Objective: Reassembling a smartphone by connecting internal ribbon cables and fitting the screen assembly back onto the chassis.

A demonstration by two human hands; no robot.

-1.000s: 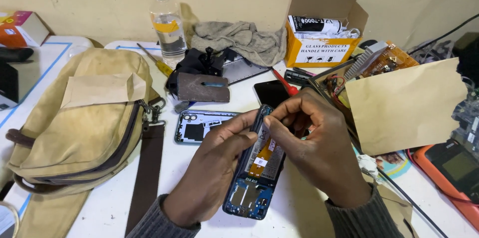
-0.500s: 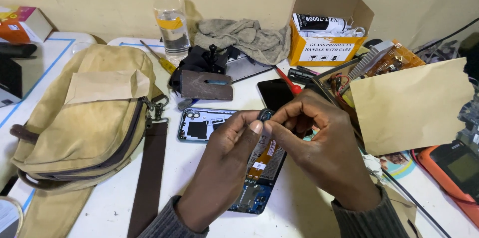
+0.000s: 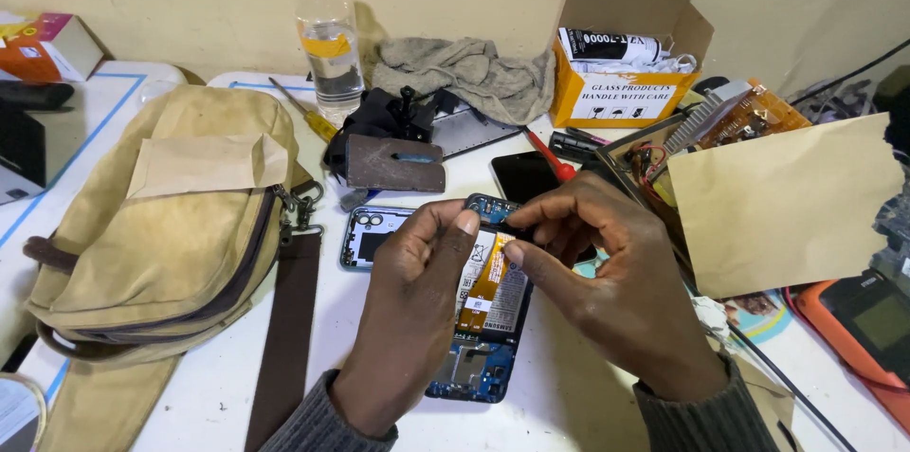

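Blue-edged opened phone — battery, orange ribbon bared — between both hands.

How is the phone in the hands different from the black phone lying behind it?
The opened phone shows its battery and blue circuit boards; the black phone shows only a dark, blank face. The left hand and right hand grip the opened phone; the black phone lies untouched. Both rest on the white table.

At frame centre, the left hand and right hand grip an opened phone over the white table, a tan bag at left.
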